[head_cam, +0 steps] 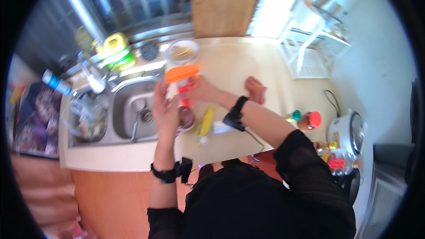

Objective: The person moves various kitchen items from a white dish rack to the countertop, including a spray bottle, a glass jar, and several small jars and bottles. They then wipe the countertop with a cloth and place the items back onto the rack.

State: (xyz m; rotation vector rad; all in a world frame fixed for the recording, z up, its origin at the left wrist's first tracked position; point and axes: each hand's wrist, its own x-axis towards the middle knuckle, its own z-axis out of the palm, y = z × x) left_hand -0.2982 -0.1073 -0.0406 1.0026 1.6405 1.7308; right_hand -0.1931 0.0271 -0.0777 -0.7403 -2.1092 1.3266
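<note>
My right hand reaches in over the counter with its fingers around a blurred red item. An orange plastic piece sits at the top of that item; whether the two are joined I cannot tell. My left hand is raised beside it, near the sink's right edge, fingers apart and apparently holding nothing. Just below the hands stands a small bowl with something brown inside. A yellow packet or tube lies right of the bowl, next to a white flat item.
A double steel sink with a faucet lies left; its left basin holds a plastic bag. Behind are a yellow jug and a white bowl. Rightward sit a reddish lump, lidded jars, a white rack and a rice cooker.
</note>
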